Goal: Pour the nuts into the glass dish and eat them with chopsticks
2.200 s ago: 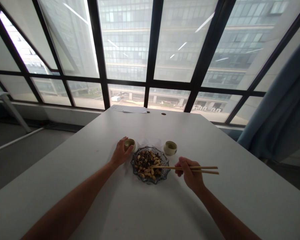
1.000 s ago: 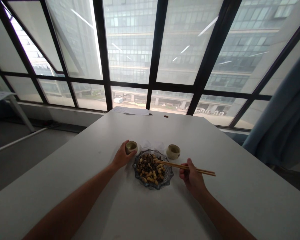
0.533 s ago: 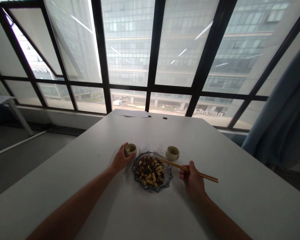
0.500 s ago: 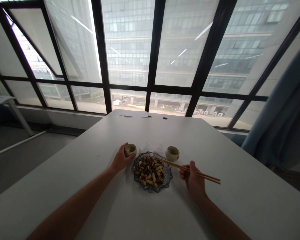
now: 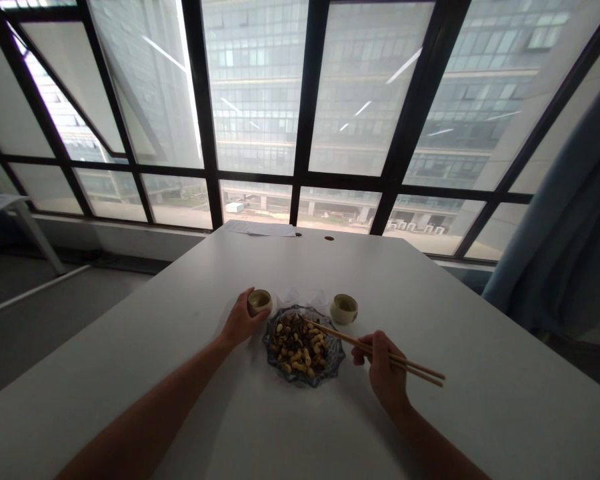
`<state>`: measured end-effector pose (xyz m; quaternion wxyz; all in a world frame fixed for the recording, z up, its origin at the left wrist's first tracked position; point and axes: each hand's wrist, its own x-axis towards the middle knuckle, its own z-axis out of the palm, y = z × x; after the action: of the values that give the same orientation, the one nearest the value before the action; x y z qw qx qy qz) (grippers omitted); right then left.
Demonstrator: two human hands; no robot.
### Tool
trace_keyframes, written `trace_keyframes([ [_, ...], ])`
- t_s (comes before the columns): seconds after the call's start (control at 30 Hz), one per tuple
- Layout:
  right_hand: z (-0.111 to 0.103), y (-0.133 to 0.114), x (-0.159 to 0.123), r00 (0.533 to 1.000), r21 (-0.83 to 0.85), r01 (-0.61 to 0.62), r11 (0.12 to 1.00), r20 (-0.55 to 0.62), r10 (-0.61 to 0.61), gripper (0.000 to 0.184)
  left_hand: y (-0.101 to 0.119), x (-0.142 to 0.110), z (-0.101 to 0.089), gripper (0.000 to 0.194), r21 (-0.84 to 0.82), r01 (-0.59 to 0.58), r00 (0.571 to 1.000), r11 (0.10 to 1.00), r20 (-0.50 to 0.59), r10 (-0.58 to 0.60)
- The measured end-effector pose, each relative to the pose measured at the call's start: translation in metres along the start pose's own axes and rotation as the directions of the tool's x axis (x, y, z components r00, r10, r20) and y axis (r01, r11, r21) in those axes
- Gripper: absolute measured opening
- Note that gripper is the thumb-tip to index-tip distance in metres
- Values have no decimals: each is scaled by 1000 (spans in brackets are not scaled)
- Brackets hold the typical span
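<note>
My left hand (image 5: 243, 318) is wrapped round a small pale cup (image 5: 260, 303) with an olive inside, standing left of the plate. In my right hand (image 5: 384, 367) is a pair of wooden chopsticks (image 5: 353, 341), slanting left and down to their tips over the heap. A scalloped glass plate (image 5: 337, 360) holds peanuts in the shell (image 5: 306, 358) mixed with dark, thin pieces (image 5: 295, 333). Whether the tips pinch anything is too small to tell. A second, similar cup (image 5: 344, 309) stands right of the plate, with no hand on it.
Clear plastic containers (image 5: 300, 297) sit behind the plate, between the cups. Paper sheets (image 5: 260, 229) lie at the far end of the white table (image 5: 300, 267), near two round holes. Windows rise beyond, and a blue curtain (image 5: 555, 220) hangs at the right.
My right hand has shifted slightly left and down, and the chopstick tips have moved left over the heap. Their back ends have spread apart. My left hand remains on the cup.
</note>
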<state>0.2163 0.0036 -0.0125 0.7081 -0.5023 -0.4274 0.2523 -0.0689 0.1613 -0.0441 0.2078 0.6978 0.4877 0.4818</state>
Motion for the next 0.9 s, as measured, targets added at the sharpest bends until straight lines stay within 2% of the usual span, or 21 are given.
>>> trace_keyframes([
  [0.1, 0, 13, 10, 973, 204, -191, 960, -89, 212, 58, -1, 0, -1, 71, -26, -5, 1000, 1000, -9, 5],
  [0.2, -6, 24, 18, 949, 295, -260, 919, -99, 300, 52, 0, 0, -4, 67, -47, -56, 998, 997, -28, 54],
  [0.37, -12, 31, 22, 939, 331, -279, 902, -104, 328, 45, 0, 0, -4, 62, -23, -97, 994, 995, -58, 95],
  [0.5, -12, 25, 26, 946, 353, -242, 904, -122, 301, 48, -7, 4, -4, 67, -39, 1, 999, 999, -54, -3],
  [0.63, -14, 11, 37, 940, 424, -207, 882, -164, 300, 49, -4, 16, -10, 75, 2, 88, 996, 996, 18, -88],
  [0.7, -19, 3, 47, 944, 440, -176, 881, -179, 278, 50, 9, 23, -12, 76, 70, 46, 999, 996, 9, -47],
  [0.77, -27, -4, 59, 952, 427, -139, 894, -191, 239, 52, 31, 31, -6, 72, 137, -89, 996, 987, 4, 90],
  [0.8, -33, -6, 65, 956, 415, -121, 902, -195, 218, 52, 45, 34, 0, 69, 158, -173, 985, 972, 39, 169],
  [0.83, -39, -8, 71, 960, 402, -101, 910, -201, 196, 53, 61, 37, 9, 65, 175, -245, 967, 954, 113, 227],
  [0.9, -52, -9, 82, 967, 373, -71, 925, -203, 156, 54, 92, 41, 32, 67, 189, -359, 903, 914, 316, 289],
])
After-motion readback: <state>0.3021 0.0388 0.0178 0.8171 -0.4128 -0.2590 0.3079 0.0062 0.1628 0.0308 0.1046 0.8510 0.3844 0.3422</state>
